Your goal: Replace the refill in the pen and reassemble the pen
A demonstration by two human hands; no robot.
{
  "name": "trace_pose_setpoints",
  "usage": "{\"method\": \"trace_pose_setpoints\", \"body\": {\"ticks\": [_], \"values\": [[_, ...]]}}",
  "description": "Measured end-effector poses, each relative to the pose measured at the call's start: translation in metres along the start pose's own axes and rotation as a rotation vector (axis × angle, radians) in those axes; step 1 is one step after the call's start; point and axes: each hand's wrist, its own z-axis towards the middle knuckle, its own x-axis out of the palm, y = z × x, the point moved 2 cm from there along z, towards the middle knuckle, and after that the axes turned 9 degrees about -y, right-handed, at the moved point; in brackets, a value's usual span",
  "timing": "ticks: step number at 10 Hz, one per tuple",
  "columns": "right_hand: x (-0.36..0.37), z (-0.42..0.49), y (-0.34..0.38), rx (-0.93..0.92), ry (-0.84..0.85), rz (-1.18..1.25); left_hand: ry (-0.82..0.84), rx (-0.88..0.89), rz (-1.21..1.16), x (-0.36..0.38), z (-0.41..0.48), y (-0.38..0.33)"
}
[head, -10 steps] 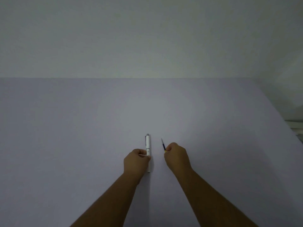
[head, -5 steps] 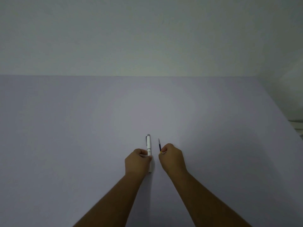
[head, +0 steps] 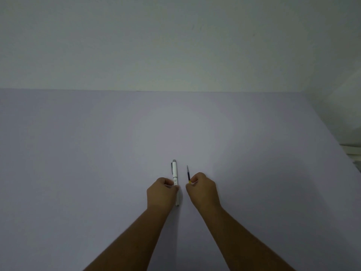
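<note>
A white pen [head: 175, 171] with a grey cap end and a clip points away from me over the pale lilac table [head: 97, 153]. My left hand [head: 161, 193] is closed around the pen's middle, and the pen's lower tip shows below the fist. To the right, a thin dark blue refill [head: 188, 174] with a yellow band near its lower end stands almost parallel to the pen. My right hand [head: 203, 189] pinches the refill at its lower end. Pen and refill are a small gap apart.
The table meets a plain pale wall [head: 175, 45] at the back. The table's right edge runs diagonally at the far right, with a white ledge [head: 353, 151] beyond it.
My right hand has brought the refill leftward toward the pen and straightened it from a tilt to nearly parallel. The left hand and pen have barely moved.
</note>
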Motion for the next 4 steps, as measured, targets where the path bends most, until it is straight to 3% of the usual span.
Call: {"method": "trace_pose_setpoints", "body": {"ticks": [3, 4], "values": [[-0.002, -0.002, -0.002, -0.008, -0.011, 0.041, 0.011, -0.006, 0.005, -0.006, 0.000, 0.002], [-0.008, -0.002, -0.001, -0.023, -0.113, 0.062, -0.050, -0.029, -0.045, -0.012, -0.004, -0.001]]}}
